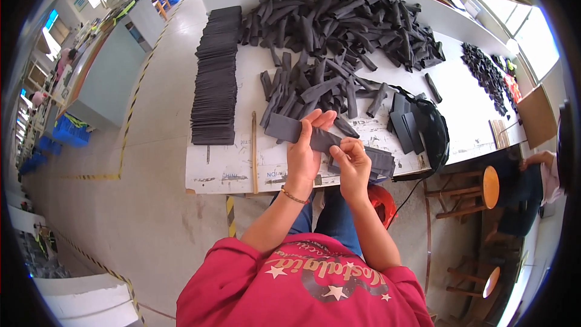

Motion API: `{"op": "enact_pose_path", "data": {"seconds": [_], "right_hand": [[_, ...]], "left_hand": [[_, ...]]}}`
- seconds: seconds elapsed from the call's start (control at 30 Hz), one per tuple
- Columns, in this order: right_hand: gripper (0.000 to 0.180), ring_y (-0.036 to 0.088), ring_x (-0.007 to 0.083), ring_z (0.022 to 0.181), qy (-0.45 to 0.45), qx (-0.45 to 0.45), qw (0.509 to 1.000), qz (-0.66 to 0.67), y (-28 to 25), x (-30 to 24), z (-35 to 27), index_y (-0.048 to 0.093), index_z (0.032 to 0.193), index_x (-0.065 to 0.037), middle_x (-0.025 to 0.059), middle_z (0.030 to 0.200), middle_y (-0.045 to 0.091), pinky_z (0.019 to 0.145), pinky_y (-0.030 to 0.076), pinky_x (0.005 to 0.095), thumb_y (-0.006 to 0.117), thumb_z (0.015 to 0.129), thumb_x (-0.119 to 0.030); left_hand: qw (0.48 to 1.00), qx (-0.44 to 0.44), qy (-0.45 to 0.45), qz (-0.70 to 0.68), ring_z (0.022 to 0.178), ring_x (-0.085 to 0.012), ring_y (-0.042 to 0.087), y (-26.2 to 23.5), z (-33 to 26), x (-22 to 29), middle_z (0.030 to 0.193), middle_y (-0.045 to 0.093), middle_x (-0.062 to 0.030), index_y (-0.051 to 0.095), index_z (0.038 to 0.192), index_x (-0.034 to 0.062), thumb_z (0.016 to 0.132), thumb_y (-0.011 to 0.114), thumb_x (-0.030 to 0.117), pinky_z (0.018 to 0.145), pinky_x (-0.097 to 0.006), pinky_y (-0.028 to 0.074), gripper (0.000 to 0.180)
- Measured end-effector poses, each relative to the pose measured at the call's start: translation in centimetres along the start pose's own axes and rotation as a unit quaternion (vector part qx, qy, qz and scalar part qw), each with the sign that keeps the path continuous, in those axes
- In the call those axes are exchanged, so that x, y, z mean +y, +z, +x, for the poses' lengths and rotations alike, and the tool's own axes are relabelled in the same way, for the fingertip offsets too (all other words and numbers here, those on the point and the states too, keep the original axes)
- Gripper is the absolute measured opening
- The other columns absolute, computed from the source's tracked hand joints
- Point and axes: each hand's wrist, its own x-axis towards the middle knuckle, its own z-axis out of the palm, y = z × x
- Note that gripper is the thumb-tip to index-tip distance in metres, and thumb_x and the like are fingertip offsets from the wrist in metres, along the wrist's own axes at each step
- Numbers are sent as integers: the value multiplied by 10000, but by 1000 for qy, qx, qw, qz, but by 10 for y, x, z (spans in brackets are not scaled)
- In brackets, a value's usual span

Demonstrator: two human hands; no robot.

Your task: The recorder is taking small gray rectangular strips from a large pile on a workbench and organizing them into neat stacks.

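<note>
A flat dark grey fabric strip [283,127] lies across my left hand [307,148], which is closed on it with the thumb on top and the fingers behind. Its right part is pinched between the thumb and fingers of my right hand [352,163]. The strip looks smooth at its left end and creased between the hands. Below and right of it, at the table's front edge, lies a small pile of flat dark strips [380,165], close to my right hand. A large heap of loose, curled dark fabric pieces [339,21] spreads beyond my hands.
A long row of stacked dark strips [215,79] runs along the left of the white table [209,166], beside a wooden stick [254,151]. A black bag [433,133] sits at right by more flat pieces [405,124]. Wooden stools [490,186] and a seated person [523,188] are farther right.
</note>
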Motion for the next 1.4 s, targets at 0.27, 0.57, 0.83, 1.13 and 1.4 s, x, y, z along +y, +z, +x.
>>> {"op": "enact_pose_path", "data": {"seconds": [0.27,0.57,0.83,1.13,1.4], "right_hand": [[169,530,54,751,225,0,955,195,-5,-20,5,635,985,-13,9,925,610,666,447,222,634,929,-172],[64,536,85,751,78,52,988,124,-16,-2,-6,622,866,-17,9,844,618,718,437,226,654,900,-62],[64,519,70,777,-71,4,994,-86,-31,-16,3,605,895,2,6,852,573,710,425,205,640,910,-49],[129,544,58,711,50,53,995,-74,-81,-6,19,650,852,-1,-28,760,593,619,476,219,629,921,-107],[203,524,61,603,195,50,956,-215,-199,39,15,669,836,12,-9,703,596,532,436,228,683,883,-185]], "left_hand": [[997,-65,-29,-4,1198,-350,548,-4,-5,-5,1166,625,-229,544,1204,-31,992,495,300,1107,-450,352,396],[998,-11,-54,-33,1154,-341,574,-2,-8,1,1152,624,-226,517,1223,-45,971,551,281,1029,-448,446,413],[998,59,-12,9,949,-327,674,-38,-1,15,986,679,-189,619,1047,-8,909,635,65,883,-394,550,158],[997,51,-51,7,936,-251,678,-42,8,8,1028,672,-180,554,1194,6,951,590,141,835,-373,569,280],[950,78,-70,294,774,-127,655,-69,19,-28,894,680,-82,639,1027,-21,891,638,63,651,-237,538,160]]}}
